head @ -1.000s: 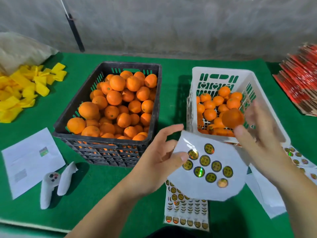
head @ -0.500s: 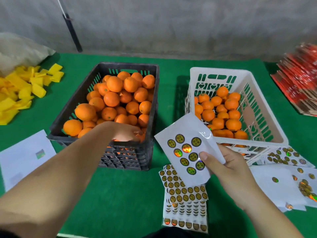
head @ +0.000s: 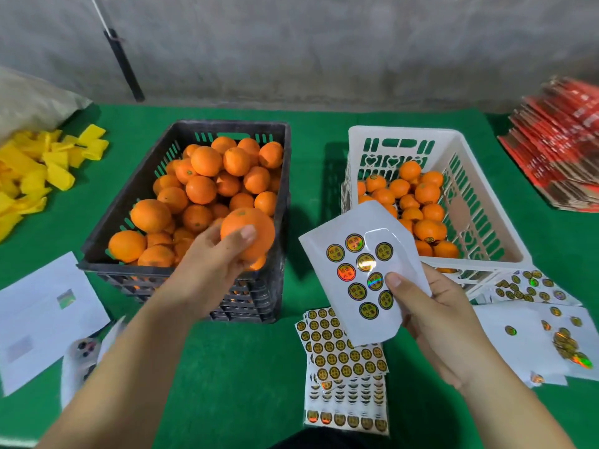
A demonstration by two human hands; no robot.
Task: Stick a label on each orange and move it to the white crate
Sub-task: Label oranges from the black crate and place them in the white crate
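My left hand [head: 210, 270] grips an orange [head: 249, 228] just above the near right corner of the black crate [head: 282, 163], which is full of oranges. My right hand [head: 431, 319] holds a white label sheet [head: 366, 273] with several round gold stickers, in front of the white crate [head: 486, 228]. The white crate holds several labelled oranges [head: 424, 192].
A stack of full sticker sheets [head: 343, 354] lies on the green table below the held sheet. Used backing sheets [head: 534, 335] lie at the right. Yellow wrappers [head: 35, 170] sit at far left, red packaging [head: 560, 157] at far right, a paper [head: 39, 312] and a white controller [head: 81, 358] near left.
My right hand dropped an orange into the white crate and took over the label sheet. My left hand reached into the black crate and lifted out an orange.
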